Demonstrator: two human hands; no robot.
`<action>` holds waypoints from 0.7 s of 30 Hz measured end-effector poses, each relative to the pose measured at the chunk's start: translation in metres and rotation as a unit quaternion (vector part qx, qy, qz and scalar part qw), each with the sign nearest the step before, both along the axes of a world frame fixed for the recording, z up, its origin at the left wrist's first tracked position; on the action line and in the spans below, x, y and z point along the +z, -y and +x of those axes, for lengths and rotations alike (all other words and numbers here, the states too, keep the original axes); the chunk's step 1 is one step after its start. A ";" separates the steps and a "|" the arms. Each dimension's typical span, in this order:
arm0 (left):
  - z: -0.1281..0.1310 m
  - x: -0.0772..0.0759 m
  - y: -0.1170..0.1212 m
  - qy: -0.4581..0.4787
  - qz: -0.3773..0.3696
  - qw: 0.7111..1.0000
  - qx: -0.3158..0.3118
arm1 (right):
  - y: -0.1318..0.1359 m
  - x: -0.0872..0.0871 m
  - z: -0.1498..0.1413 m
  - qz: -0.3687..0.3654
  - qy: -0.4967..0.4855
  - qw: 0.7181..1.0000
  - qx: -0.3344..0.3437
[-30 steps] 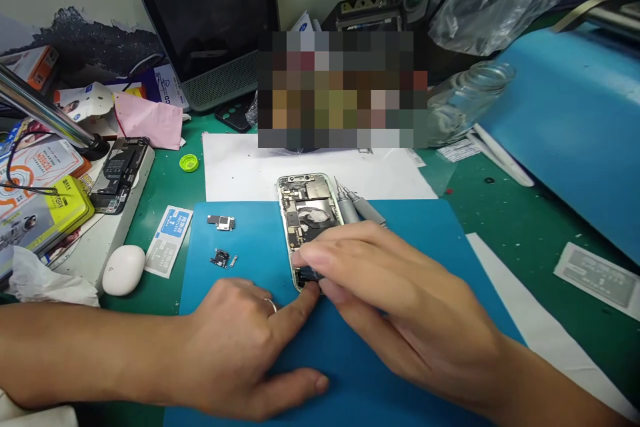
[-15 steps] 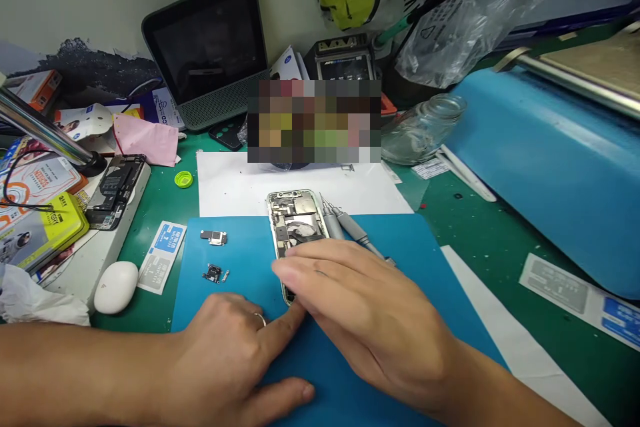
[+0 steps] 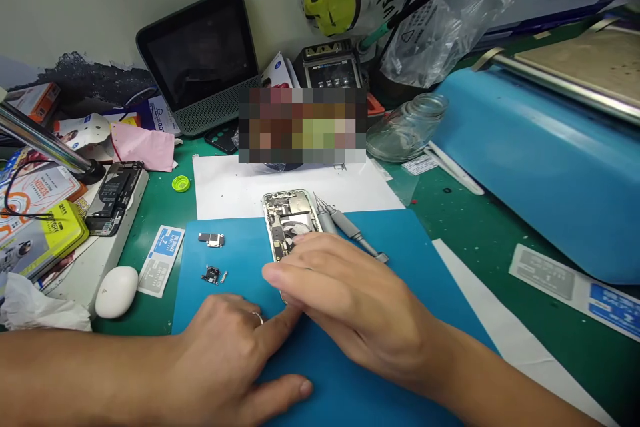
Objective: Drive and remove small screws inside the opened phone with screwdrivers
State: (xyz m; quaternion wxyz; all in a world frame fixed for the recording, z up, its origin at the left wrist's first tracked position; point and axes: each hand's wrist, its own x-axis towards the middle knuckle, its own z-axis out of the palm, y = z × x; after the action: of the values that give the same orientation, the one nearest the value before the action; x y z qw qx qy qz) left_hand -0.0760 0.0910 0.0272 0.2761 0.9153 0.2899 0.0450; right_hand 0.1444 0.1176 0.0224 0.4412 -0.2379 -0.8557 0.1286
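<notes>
An opened smartphone (image 3: 293, 213) lies on the blue mat (image 3: 235, 240), its inner parts bare. My left hand (image 3: 235, 347) rests on the mat with the index finger stretched to the phone's lower end and the thumb held apart. Cupped over the phone's lower half is my right hand (image 3: 350, 300), fingers stretched out. That hand hides the lower half, and I cannot see the fingertips underneath. Two grey screwdrivers (image 3: 353, 225) lie just right of the phone. Left of it are a small metal-faced part (image 3: 212, 239) and a small black part (image 3: 212, 274).
A white earbud case (image 3: 117, 291) and another opened phone (image 3: 117, 197) are on the left, near a yellow box (image 3: 47, 237). A dark smart display (image 3: 200, 60) stands behind. A glass jar (image 3: 410, 127) lies at back right, by a blue sheet (image 3: 530, 173).
The whole view has shifted slightly. Relative to the phone, the right hand has moved only a little, and the left hand stays at its lower end.
</notes>
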 end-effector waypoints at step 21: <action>0.000 0.001 0.001 0.010 0.001 1.000 0.012 | -0.002 -0.005 -0.005 0.010 0.001 1.000 0.009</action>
State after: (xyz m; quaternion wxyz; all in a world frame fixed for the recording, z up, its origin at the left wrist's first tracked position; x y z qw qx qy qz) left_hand -0.0762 0.0903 0.0285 0.2772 0.9116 0.2981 0.0576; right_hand 0.1395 0.1200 0.0174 0.4413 -0.2261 -0.8596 0.1234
